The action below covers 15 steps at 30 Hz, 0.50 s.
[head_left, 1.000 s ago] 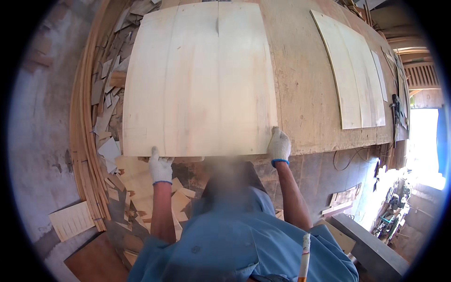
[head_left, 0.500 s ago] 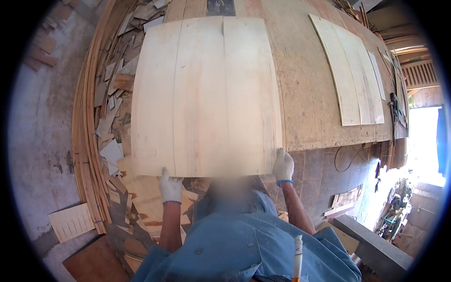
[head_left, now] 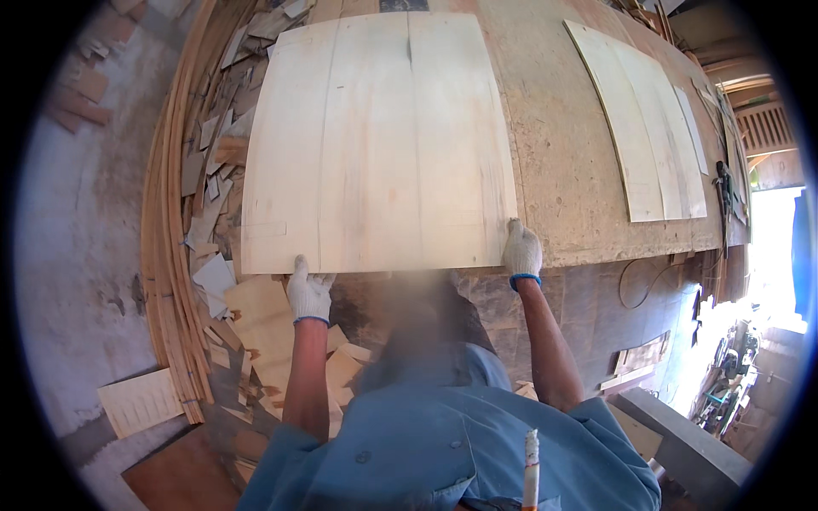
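A large pale wooden panel is at twelve o'clock from the person, over the tabletop. The left hand grips its near edge at seven o'clock, thumb on top, fingers curled and partly hidden below. The right hand, nearly closed, grips the corner at five o'clock.

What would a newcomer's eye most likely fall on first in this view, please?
Probably the large pale plywood sheet in the upper middle, its near edge held by the gloved left hand and, at the near right corner, the gloved right hand. The cigarette at the bottom, right of centre against the blue shirt, may come next, then the jumbled wood offcuts left of the sheet.
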Tool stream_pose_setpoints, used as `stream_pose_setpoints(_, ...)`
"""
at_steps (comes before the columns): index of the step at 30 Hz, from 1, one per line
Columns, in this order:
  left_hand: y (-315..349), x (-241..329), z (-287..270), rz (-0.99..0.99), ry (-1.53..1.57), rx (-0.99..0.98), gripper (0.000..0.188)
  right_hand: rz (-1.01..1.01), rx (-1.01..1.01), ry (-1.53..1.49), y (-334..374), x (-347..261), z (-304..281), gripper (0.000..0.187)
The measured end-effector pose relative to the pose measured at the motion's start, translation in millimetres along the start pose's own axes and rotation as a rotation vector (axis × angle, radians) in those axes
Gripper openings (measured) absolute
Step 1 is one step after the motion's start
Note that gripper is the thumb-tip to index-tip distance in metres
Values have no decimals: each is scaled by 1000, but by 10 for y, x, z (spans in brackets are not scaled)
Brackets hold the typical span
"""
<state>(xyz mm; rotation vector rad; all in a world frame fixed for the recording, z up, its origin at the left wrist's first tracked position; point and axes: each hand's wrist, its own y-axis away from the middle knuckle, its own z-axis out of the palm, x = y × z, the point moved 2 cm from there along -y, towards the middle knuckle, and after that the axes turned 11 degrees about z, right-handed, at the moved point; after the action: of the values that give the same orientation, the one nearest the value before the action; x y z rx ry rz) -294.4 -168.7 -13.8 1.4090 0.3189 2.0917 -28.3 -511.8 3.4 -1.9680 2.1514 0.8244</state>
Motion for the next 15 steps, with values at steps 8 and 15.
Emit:
stream_pose_setpoints(8,-91,-80,149,-41,20,68,48,-93,42,218,-231,-24,4,26)
stream_pose_setpoints(15,-42,-93,326,-43,16,130,49,-112,13,156,-369,-62,-59,23)
